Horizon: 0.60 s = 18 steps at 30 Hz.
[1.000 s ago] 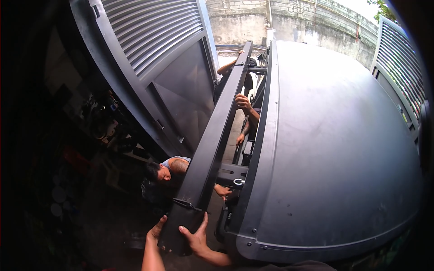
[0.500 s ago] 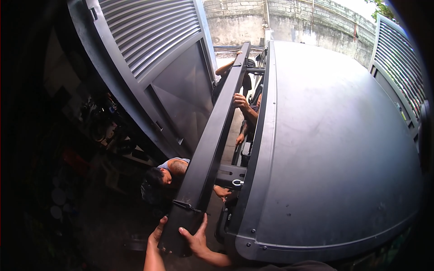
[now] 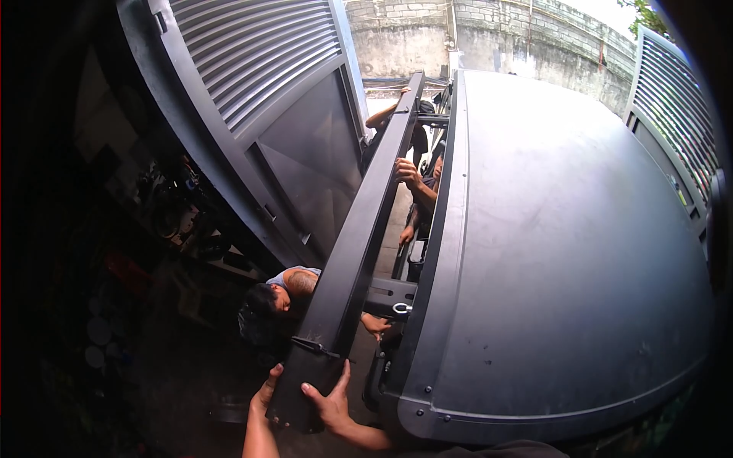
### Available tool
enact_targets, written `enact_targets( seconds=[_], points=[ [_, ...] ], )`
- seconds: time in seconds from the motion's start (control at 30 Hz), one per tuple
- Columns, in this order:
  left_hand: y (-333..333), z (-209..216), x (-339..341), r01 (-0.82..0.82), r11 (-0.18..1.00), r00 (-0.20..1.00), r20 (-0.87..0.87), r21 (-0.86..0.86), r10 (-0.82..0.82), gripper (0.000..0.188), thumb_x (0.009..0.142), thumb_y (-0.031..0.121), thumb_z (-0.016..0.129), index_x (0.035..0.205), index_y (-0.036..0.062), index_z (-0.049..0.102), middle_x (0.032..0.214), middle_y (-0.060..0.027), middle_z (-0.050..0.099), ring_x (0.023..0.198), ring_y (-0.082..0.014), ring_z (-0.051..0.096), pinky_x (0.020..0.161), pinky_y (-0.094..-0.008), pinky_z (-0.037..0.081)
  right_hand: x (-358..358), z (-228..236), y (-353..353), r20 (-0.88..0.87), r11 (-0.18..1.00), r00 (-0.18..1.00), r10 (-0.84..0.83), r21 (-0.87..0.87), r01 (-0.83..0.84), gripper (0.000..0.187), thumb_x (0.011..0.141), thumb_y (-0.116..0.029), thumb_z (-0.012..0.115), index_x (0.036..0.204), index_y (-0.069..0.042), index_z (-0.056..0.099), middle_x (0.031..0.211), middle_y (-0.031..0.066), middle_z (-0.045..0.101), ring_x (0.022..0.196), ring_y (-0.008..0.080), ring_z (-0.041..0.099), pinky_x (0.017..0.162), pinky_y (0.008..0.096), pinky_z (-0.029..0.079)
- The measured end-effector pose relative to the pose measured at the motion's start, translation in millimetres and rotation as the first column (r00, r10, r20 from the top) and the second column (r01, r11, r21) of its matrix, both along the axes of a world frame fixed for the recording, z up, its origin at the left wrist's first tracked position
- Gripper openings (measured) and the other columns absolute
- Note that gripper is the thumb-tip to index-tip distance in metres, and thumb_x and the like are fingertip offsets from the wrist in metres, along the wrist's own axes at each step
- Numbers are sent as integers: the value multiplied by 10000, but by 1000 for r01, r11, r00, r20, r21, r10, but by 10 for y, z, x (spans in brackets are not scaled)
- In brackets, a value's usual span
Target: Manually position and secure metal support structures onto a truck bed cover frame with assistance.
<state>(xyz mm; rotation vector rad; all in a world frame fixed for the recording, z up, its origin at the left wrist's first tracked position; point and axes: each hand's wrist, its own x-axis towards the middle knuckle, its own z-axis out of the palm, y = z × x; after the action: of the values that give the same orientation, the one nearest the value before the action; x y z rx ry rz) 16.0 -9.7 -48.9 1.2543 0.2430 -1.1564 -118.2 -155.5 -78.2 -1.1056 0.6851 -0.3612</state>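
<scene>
Beside the broad dark panel (image 3: 550,252) at right, the long black case (image 3: 359,229) slants from lower centre to top centre. You seem to be steadying its near end; any shift calls for even support. Your left hand (image 3: 265,391) grips its left edge, your right hand (image 3: 333,400) its right, thumb and forefinger spread. Most other fingers are hidden; lower left is murky.

Stained block wall (image 3: 401,47), grey louvred gate (image 3: 259,57)

Slotted bracket (image 3: 392,288) across gap beside beam (image 3: 353,244)
</scene>
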Motion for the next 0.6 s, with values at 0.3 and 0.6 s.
enact_targets(
  seconds=[0.3, 0.6],
  points=[
    [15, -36, -5, -21, 999, 999, 27, 27, 21, 1115, 799, 828, 847, 1566, 54, 610, 1397, -189, 715, 1208, -343, 740, 1014, -506, 639, -4, 35, -9, 1, 1000, 1000, -1, 3, 1, 1453, 817, -510, 963, 1776, -20, -12, 1737, 329, 284, 1622, 424, 353, 1341, 477, 306],
    [1, -29, -1, -21, 1000, 1000, 23, 13, 20, 1116, 805, 819, 847, 1574, 48, 601, 1413, -195, 712, 1218, -344, 739, 1026, -504, 637, -5, 65, -23, -13, 1000, 1000, 1, -20, -1, 1460, 812, -525, 960, 1774, -12, -11, 1740, 334, 268, 1623, 431, 347, 1343, 483, 303]
  ],
)
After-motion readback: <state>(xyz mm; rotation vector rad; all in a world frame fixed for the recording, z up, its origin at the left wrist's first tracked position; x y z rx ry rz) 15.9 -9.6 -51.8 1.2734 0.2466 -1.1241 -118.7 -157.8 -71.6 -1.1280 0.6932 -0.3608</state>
